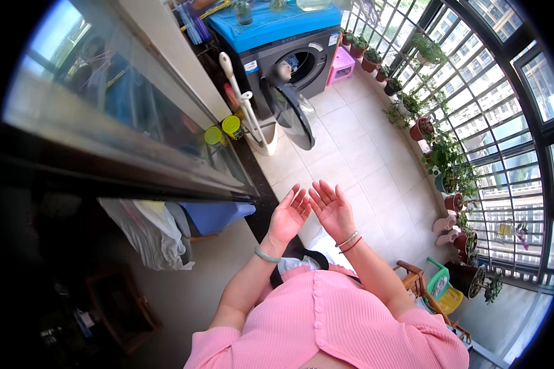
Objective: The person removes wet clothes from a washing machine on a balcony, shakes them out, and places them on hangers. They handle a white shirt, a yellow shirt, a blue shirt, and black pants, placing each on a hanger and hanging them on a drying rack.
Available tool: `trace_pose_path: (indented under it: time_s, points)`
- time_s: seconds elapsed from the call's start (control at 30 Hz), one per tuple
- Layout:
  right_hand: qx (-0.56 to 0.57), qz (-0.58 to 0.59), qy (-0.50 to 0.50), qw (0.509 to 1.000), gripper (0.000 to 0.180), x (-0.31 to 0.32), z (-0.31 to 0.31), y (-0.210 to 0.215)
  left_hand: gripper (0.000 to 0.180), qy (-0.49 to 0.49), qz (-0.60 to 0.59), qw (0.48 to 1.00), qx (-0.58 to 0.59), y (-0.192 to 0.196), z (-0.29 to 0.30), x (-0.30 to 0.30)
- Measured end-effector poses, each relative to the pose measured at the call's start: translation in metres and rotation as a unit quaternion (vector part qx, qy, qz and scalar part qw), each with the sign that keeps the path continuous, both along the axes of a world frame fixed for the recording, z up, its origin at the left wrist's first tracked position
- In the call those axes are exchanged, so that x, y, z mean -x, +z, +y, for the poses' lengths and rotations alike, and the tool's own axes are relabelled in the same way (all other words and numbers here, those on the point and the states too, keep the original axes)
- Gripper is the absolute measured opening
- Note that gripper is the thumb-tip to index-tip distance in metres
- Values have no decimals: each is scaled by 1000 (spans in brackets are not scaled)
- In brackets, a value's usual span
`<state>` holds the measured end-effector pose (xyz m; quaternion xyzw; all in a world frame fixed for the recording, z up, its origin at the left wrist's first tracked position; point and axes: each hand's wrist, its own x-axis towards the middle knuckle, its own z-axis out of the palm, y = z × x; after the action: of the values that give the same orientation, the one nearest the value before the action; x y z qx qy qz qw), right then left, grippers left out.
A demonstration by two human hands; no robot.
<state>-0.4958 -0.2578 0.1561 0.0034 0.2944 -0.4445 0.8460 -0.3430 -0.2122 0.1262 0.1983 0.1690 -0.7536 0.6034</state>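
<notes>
My left hand [289, 218] and my right hand [332, 212] are raised before my chest, palms up and side by side, with nothing in them. The fingers of both are stretched out and slightly curved. A pale green bangle [266, 256] circles my left wrist; a thin bracelet and a red cord [351, 245] are on the right one. Farther ahead, beyond reach of my hands, stands a dark grey washing machine [317, 83] under a blue cover [277, 27]. Its round door [294, 117] hangs open, and some cloth shows inside the drum.
White toilet-brush-like handles rise from a white holder [266, 140] beside two yellow-lidded containers [232, 126]. A pink stool [341, 66] stands by the machine. Potted plants [422, 128] line the barred window on the right. A glass door [141, 98] is at left; a small green-yellow chair [442, 288] is lower right.
</notes>
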Motion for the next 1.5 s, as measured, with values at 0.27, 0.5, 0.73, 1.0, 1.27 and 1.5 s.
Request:
trace_pose_path:
  time_s: [0.27, 0.5, 0.73, 1.0, 1.27, 1.5]
  points:
    - [-33, 36, -13, 999, 37, 97, -172, -35, 25, -55, -15, 997, -50, -20, -186, 99]
    - [-57, 37, -6, 998, 34, 123, -290, -69, 24, -59, -33, 994, -91, -60, -316, 102]
    - [-102, 11, -36, 994, 35, 106, -381, -128, 21, -36, -86, 987, -132, -153, -469, 49]
    - [-185, 15, -66, 980, 35, 59, -481, -226, 24, 22, -246, 944, -219, -330, -681, -84]
    - [-248, -1, -85, 965, 36, 28, -527, -288, 43, 43, -307, 884, -349, -468, -792, -204]
    - [-266, -14, -71, 961, 35, 26, -534, -309, 31, 52, -397, 848, -347, -494, -786, -262]
